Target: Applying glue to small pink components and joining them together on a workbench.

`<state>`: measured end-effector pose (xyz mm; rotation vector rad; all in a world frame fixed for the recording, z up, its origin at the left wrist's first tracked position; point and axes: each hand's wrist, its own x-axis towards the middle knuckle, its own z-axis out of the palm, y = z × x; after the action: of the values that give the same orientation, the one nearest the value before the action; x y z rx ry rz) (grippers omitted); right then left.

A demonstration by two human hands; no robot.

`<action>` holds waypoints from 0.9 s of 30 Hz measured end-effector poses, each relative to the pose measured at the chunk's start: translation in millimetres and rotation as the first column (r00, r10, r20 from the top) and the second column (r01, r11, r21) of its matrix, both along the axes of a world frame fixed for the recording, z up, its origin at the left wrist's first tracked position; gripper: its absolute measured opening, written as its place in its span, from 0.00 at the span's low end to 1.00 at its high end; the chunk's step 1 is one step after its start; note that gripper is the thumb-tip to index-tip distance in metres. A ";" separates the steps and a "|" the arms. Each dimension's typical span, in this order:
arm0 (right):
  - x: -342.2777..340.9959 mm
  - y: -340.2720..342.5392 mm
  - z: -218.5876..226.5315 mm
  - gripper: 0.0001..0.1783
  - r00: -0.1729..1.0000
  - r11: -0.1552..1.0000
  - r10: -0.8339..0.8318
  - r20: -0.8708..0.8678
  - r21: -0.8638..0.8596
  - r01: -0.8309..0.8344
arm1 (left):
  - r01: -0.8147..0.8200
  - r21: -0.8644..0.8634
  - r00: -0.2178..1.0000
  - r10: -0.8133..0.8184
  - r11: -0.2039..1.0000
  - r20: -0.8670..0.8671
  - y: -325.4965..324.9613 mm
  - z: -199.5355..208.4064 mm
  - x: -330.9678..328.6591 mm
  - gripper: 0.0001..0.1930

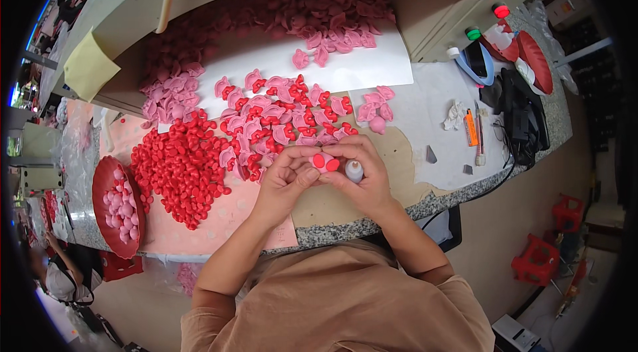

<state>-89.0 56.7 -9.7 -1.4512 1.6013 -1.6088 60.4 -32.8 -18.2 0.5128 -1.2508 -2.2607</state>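
Now, left hand (286, 178): pinching the pink-and-red piece (325, 161) between thumb and fingertips.
Right hand (369, 176): pinching its other side while cradling a whitish bottle (354, 172).
Pink-and-red piece: being held right of the red heap (183, 169).
Red dish (102, 200): standing just left of that heap, holding pink balls (121, 209).

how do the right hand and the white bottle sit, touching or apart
Touching: the head view shows the white bottle tucked within the curled right hand.
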 end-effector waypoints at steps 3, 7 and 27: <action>1.3 -0.3 1.7 0.16 0.998 0.999 0.028 -0.053 -0.033 -0.030 | 0.003 -0.001 1.000 -0.003 1.000 0.004 -0.3 -2.1 4.3 0.15; 9.2 15.6 -7.7 0.18 0.927 0.995 -0.096 0.362 0.037 0.088 | -0.171 0.221 0.976 0.196 0.960 -0.094 -10.3 7.2 18.3 0.16; -6.6 16.4 -11.2 0.28 0.886 0.955 -0.278 0.370 0.007 0.297 | -0.376 -0.891 0.416 0.905 0.254 0.082 -73.9 56.0 165.6 0.13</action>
<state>-95.5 73.1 -20.9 -0.8851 1.6126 -1.9615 226.0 -106.7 37.8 1.2007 -1.6594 -0.5847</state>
